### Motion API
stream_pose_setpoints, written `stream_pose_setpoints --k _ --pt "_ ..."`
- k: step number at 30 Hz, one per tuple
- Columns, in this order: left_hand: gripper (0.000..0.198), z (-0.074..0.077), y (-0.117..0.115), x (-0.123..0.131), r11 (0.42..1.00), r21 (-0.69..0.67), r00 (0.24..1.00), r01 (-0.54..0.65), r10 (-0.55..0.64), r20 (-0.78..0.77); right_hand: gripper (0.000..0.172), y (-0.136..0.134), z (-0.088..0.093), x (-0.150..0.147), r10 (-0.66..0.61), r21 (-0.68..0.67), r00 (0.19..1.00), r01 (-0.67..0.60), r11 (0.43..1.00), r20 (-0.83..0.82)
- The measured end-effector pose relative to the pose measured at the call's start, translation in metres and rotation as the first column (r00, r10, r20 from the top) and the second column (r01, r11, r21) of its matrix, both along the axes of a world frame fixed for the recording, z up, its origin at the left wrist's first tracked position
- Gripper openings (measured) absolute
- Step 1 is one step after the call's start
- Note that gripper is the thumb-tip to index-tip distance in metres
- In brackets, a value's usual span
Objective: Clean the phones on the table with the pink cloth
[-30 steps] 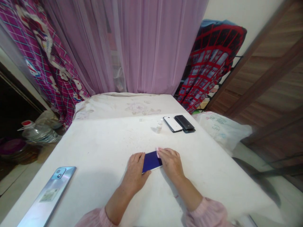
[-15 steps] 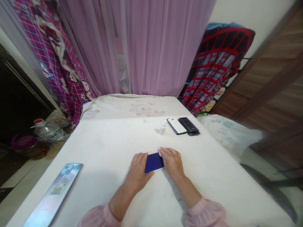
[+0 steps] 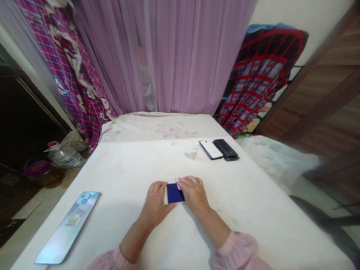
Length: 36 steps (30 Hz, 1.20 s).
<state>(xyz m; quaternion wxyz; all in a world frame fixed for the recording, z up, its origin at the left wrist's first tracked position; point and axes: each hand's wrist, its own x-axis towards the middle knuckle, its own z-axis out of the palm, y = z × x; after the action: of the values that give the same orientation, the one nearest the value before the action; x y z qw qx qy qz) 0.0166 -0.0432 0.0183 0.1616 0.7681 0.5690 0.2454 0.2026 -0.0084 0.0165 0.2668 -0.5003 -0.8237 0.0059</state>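
Between my two hands lies a white-edged smartphone [image 3: 173, 194] with a dark blue face, flat on the white table [image 3: 118, 168]. My left hand [image 3: 155, 200] grips its left end, with the fingers across the white edge. My right hand [image 3: 193, 192] rests on its right end and hides that part. A small pink tab [image 3: 177, 181] shows at the phone's far edge, under my right fingers. Farther off stand a small clear bottle [image 3: 194, 152], a white phone [image 3: 210, 150] and a black phone [image 3: 226, 149]. A silver-blue phone [image 3: 68, 227] lies near my left side.
Behind the table's far edge is a pale floral cloth [image 3: 157, 129] before lilac curtains [image 3: 180, 56]. A large plastic bottle [image 3: 64, 156] stands on the floor at left. A white bag [image 3: 274, 159] lies beyond the right edge.
My hands have drawn closer together and moved left, covering more of the blue face. The phone now sits straighter, with its white left edge showing.
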Motion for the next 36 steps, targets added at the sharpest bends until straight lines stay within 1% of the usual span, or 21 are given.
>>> stream_pose_setpoints --k 1,3,5,8,10,12,14,17,19,21,23,27,29,30,32,36 --pt "0.059 0.000 0.000 0.000 1.000 0.002 1.000 0.006 -0.006 -0.006 0.028 0.000 0.000 -0.002 0.007 -0.002 1.000 -0.007 1.000 0.001" --pt "0.060 0.001 0.000 0.000 1.000 0.007 1.000 0.009 -0.009 -0.024 0.028 0.000 0.000 0.005 0.005 -0.001 1.000 -0.005 1.000 0.007" --pt "0.061 0.002 0.000 0.000 1.000 0.006 0.999 0.001 -0.001 -0.052 0.028 0.000 -0.002 0.021 -0.024 0.001 1.000 0.024 1.000 0.016" --pt "0.061 0.003 0.000 0.001 1.000 -0.006 0.995 -0.019 0.018 -0.100 0.028 -0.001 -0.005 0.050 -0.108 0.019 0.994 0.108 0.994 0.004" --pt "0.061 0.004 0.001 0.002 1.000 -0.008 0.992 -0.022 0.020 -0.122 0.028 -0.002 -0.007 0.058 -0.145 0.027 0.989 0.145 0.989 -0.012" --pt "0.061 0.004 0.001 0.002 1.000 0.000 0.990 -0.017 0.017 -0.137 0.028 -0.003 -0.007 0.053 -0.147 0.024 0.989 0.147 0.989 -0.020" --pt "0.061 0.004 0.001 0.002 1.000 0.005 0.988 -0.014 0.014 -0.153 0.026 -0.003 -0.005 0.034 -0.121 0.009 0.992 0.121 0.993 -0.026" --pt "0.062 0.004 0.000 0.002 1.000 0.003 0.985 -0.012 0.013 -0.173 0.024 -0.003 -0.001 0.001 -0.026 -0.019 0.999 0.026 0.999 -0.040" --pt "0.061 0.003 0.000 0.001 1.000 0.010 0.984 -0.017 0.019 -0.179 0.023 -0.004 0.001 -0.011 -0.001 -0.031 0.999 -0.001 1.000 -0.050" --pt "0.061 0.004 -0.001 0.001 0.999 0.020 0.982 -0.026 0.030 -0.184 0.024 -0.004 0.002 -0.007 -0.002 -0.037 0.999 0.001 0.999 -0.044" --pt "0.060 0.004 -0.001 0.001 0.999 0.024 0.981 -0.031 0.036 -0.193 0.026 -0.005 0.001 0.009 -0.031 -0.035 0.999 0.031 0.999 -0.024" --pt "0.059 0.005 0.000 0.003 0.999 0.034 0.977 -0.023 0.030 -0.213 0.029 -0.009 -0.004 0.050 -0.132 -0.008 0.991 0.132 0.991 -0.009" --pt "0.060 0.002 0.001 0.003 0.999 0.046 0.976 -0.020 0.029 -0.215 0.028 -0.010 -0.005 0.058 -0.156 0.005 0.988 0.156 0.988 -0.018" --pt "0.060 0.001 0.001 0.003 0.998 0.052 0.977 -0.018 0.029 -0.212 0.028 -0.010 -0.005 0.057 -0.158 0.008 0.987 0.158 0.987 -0.025" --pt "0.063 -0.004 0.002 0.003 0.997 0.069 0.979 -0.018 0.031 -0.201 0.028 -0.010 -0.005 0.044 -0.139 0.006 0.989 0.139 0.990 -0.043" --pt "0.073 -0.011 0.003 0.002 0.993 0.112 0.986 -0.021 0.040 -0.162 0.025 -0.007 -0.003 0.000 -0.045 -0.027 0.996 0.043 0.999 -0.076"
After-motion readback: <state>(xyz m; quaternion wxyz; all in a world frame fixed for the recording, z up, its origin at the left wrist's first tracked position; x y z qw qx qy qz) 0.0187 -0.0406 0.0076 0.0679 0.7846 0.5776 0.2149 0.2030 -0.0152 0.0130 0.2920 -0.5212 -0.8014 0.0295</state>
